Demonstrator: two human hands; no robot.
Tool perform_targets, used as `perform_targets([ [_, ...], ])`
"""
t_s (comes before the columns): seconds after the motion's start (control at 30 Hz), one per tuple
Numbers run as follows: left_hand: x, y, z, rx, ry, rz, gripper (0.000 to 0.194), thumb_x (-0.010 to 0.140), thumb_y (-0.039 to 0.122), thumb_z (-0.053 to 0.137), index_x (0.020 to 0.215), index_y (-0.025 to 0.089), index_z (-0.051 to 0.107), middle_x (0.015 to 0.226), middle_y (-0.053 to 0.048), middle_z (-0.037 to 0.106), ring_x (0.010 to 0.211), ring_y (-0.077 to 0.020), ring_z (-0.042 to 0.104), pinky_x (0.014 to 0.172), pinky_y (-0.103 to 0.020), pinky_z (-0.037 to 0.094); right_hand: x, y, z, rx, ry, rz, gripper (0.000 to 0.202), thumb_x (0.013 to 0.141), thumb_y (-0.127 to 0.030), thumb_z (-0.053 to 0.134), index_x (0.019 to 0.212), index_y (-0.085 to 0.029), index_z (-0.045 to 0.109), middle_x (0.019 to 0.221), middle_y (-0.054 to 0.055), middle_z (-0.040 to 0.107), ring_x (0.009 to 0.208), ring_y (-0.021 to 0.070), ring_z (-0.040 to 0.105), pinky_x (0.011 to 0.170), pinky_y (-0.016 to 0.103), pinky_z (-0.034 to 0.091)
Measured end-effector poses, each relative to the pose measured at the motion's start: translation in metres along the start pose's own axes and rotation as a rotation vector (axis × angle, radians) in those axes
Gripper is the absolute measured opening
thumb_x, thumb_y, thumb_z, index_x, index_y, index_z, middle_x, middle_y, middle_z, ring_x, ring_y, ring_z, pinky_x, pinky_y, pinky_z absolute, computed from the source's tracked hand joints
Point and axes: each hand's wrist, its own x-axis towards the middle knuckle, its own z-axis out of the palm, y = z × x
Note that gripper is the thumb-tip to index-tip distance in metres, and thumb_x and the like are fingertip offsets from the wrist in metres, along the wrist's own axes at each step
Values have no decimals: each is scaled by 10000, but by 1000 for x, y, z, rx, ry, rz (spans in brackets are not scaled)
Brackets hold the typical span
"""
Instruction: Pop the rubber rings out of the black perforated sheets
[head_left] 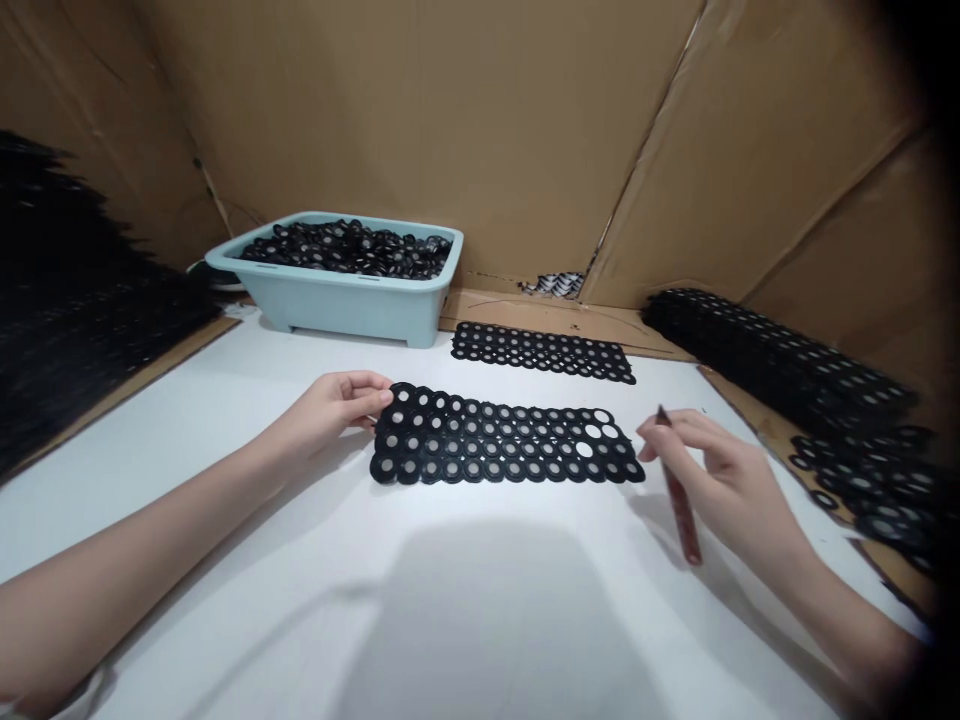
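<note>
My left hand (351, 402) pinches the upper left corner of a black sheet of joined rings (502, 440), thumb on top. The sheet lies nearly level over the white table, in rows of round cells with grey centres. Towards its right end a few cells show bright white centres. My right hand (720, 470) is closed around a slim reddish-brown tool (682, 515) with a dark pointed end facing up and away; its exact kind is unclear. These fingers are just off the sheet's right edge; whether they touch it I cannot tell.
A light blue tub (345, 305) full of loose black round pieces stands at the back left. Behind the held sheet lies another ring sheet (544, 352). Stacked sheets (780, 350) rest at right, and a tall dark pile (82, 270) at left. Cardboard walls (420, 120) enclose the table (300, 600).
</note>
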Motion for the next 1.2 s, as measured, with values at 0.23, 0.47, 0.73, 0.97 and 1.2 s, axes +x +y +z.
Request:
perform_targets([
  [0.23, -2, -2, 1, -61, -54, 18, 180, 673, 321, 633, 764, 167, 611, 709, -41, 613, 630, -140, 549, 610, -261, 413, 45, -84, 45, 131, -431, -497, 320, 831, -296, 416, 579, -185, 580, 1027, 39, 554, 954, 165, 513, 853, 283, 357],
  [0.47, -3, -2, 1, -129, -80, -27, 196, 673, 312, 644, 782, 153, 607, 730, -33, 613, 643, -119, 543, 613, -238, 389, 76, -103, 112, 269, -640, -544, 342, 825, -308, 409, 572, -152, 579, 944, 40, 549, 843, 142, 525, 809, 269, 366],
  [0.73, -4, -1, 6, -135, -84, -45, 160, 678, 290, 630, 740, 144, 605, 720, -46, 602, 644, -139, 532, 601, -257, 381, 74, -89, 127, 300, -706, -398, 304, 804, -309, 419, 580, -157, 559, 770, 7, 449, 663, 105, 491, 703, 238, 386],
  [0.97, -2, -5, 6, -101, -57, 30, 153, 688, 302, 615, 735, 158, 595, 618, -1, 534, 552, -107, 464, 536, -234, 347, 67, -97, 130, 274, -605, -350, 293, 784, -297, 435, 559, -161, 564, 734, 12, 460, 668, 117, 496, 698, 243, 379],
  [1.2, -1, -11, 10, 72, -22, 119, 237, 715, 384, 581, 688, 150, 564, 664, -27, 571, 619, -136, 512, 563, -250, 375, 62, -100, 127, 262, -573, -295, 292, 780, -287, 423, 534, -168, 528, 614, 4, 480, 616, 125, 491, 711, 256, 369],
])
